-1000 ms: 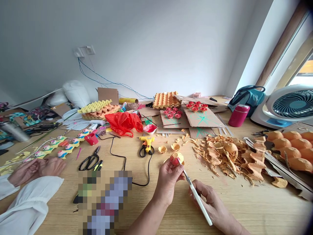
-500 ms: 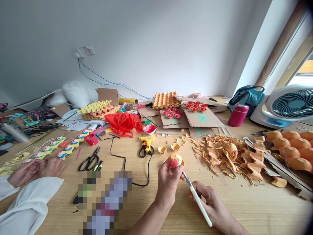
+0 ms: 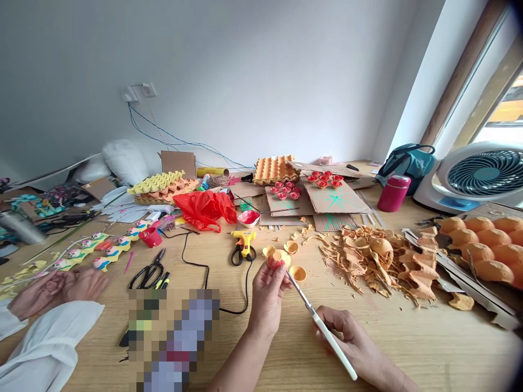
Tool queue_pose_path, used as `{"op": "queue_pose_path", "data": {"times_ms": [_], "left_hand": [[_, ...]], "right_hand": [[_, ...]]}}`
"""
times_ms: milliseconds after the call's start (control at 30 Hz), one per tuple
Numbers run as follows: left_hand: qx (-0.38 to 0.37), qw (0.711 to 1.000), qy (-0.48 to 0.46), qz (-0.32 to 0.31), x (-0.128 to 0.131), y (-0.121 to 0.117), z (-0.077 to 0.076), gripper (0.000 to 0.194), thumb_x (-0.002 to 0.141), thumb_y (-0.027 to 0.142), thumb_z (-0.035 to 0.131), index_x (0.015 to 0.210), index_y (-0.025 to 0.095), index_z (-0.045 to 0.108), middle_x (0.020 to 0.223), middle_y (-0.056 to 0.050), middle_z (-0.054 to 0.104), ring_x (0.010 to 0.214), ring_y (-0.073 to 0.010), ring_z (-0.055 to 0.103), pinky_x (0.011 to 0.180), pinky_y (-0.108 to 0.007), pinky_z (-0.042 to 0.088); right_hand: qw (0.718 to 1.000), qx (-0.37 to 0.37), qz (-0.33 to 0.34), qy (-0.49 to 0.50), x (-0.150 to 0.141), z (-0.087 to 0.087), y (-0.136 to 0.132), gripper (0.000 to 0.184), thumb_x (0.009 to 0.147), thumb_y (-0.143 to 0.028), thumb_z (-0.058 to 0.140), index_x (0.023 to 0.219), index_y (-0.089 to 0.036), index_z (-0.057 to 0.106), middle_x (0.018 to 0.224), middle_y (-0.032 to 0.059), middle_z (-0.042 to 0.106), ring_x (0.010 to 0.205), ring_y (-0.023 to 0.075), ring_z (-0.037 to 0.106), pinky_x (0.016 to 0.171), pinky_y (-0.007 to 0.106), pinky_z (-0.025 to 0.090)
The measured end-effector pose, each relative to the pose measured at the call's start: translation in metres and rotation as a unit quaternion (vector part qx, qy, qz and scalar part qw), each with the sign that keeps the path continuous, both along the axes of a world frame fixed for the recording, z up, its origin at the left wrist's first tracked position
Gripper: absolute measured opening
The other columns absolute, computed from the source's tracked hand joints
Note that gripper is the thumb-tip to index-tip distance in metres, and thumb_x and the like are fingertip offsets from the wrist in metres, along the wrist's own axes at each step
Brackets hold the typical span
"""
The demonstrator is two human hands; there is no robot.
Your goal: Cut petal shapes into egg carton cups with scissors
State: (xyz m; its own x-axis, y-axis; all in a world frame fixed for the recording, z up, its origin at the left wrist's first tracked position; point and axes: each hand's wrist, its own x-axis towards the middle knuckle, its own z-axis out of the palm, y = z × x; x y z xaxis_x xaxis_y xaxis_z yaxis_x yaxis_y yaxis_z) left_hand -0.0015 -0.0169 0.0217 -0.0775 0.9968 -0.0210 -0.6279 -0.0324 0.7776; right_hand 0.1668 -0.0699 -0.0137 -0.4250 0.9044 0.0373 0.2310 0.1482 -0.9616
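Between the fingertips of my left hand [image 3: 265, 299] is a small egg-carton cup [image 3: 277, 259], orange with red on its side. My right hand [image 3: 355, 340] is closed around white-handled scissors [image 3: 301, 294]. Their blades point up and left, with the tips close beside the cup and my left fingers; whether they touch it I cannot tell. Just beyond my left hand, two trimmed orange cups [image 3: 291, 247] sit on the wooden table, and another round cup [image 3: 298, 273] lies to the right of the held one.
A yellow glue gun [image 3: 244, 243] stands behind, its black cord running across the table. Carton scraps [image 3: 368, 258] and an orange egg tray [image 3: 482, 245] lie right. Black scissors [image 3: 147, 272] and a co-worker's clasped hands [image 3: 61, 288] are left. Red flowers [image 3: 326, 178] rest on cardboard.
My left hand has moved slightly left and up with the cup, away from the scissors' pivot. More of the blades shows now, and the round cup on the table has come into view.
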Motion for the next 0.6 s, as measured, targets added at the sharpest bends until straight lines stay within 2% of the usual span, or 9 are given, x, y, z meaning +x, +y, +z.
{"op": "queue_pose_path", "data": {"times_ms": [100,167,267,333,433,500,600], "left_hand": [[0.004,0.999,0.020,0.040,-0.016,0.013,-0.001,0.035,0.063,0.031,0.085,0.088,0.015,0.067,0.070,0.003,0.057,0.062,-0.0054,0.053,0.062,-0.018,0.049],[0.030,0.996,0.059,0.063,-0.030,0.023,-0.003,0.035,0.066,0.035,0.083,0.089,0.015,0.067,0.075,0.001,0.061,0.066,-0.0074,0.056,0.066,-0.020,0.050],[0.081,0.972,0.175,0.132,-0.053,0.035,-0.006,0.030,0.076,0.040,0.072,0.095,0.018,0.065,0.079,0.001,0.062,0.067,-0.0089,0.056,0.069,-0.023,0.049],[0.105,0.927,0.325,0.156,-0.065,0.039,-0.008,0.020,0.084,0.037,0.063,0.089,0.018,0.064,0.070,0.002,0.059,0.068,-0.0111,0.056,0.071,-0.024,0.048],[0.164,0.808,0.539,0.175,-0.076,0.041,-0.010,0.011,0.086,0.028,0.059,0.079,0.019,0.060,0.077,0.000,0.059,0.069,-0.0126,0.057,0.069,-0.024,0.046],[0.191,0.740,0.625,0.159,-0.079,0.042,-0.012,0.009,0.085,0.023,0.058,0.077,0.019,0.059,0.083,-0.001,0.058,0.069,-0.0122,0.057,0.067,-0.024,0.045],[0.185,0.686,0.693,0.126,-0.079,0.042,-0.018,0.008,0.086,0.017,0.056,0.078,0.020,0.057,0.085,0.000,0.059,0.067,-0.0118,0.057,0.063,-0.024,0.044]], "right_hand": [[0.998,-0.030,0.004,0.053,0.002,-0.006,0.001,0.034,0.090,-0.051,0.055,0.075,-0.020,0.050,0.058,-0.0031,0.052,0.053,0.0124,0.045,0.052,0.025,0.034],[0.994,-0.028,-0.028,0.098,0.004,-0.009,0.002,0.038,0.088,-0.057,0.055,0.077,-0.021,0.050,0.056,-0.0041,0.050,0.050,0.0119,0.045,0.050,0.025,0.035],[0.988,-0.004,-0.084,0.133,0.008,-0.008,0.004,0.039,0.091,-0.059,0.051,0.083,-0.021,0.051,0.056,-0.0048,0.048,0.052,0.0116,0.041,0.052,0.025,0.035],[0.984,-0.003,-0.107,0.145,0.011,-0.001,0.004,0.040,0.091,-0.061,0.051,0.088,-0.021,0.052,0.059,-0.0040,0.049,0.054,0.0122,0.041,0.052,0.026,0.035],[0.980,-0.004,-0.135,0.147,0.013,0.007,0.006,0.042,0.088,-0.064,0.053,0.085,-0.022,0.050,0.059,-0.0034,0.050,0.056,0.0131,0.041,0.053,0.026,0.036],[0.981,-0.017,-0.139,0.134,0.014,0.007,0.007,0.044,0.088,-0.066,0.051,0.083,-0.022,0.049,0.059,-0.0033,0.050,0.056,0.0131,0.041,0.054,0.027,0.036],[0.982,-0.041,-0.132,0.125,0.014,0.002,0.007,0.044,0.089,-0.065,0.050,0.086,-0.021,0.051,0.060,-0.0039,0.048,0.057,0.0127,0.041,0.054,0.027,0.034]]}}
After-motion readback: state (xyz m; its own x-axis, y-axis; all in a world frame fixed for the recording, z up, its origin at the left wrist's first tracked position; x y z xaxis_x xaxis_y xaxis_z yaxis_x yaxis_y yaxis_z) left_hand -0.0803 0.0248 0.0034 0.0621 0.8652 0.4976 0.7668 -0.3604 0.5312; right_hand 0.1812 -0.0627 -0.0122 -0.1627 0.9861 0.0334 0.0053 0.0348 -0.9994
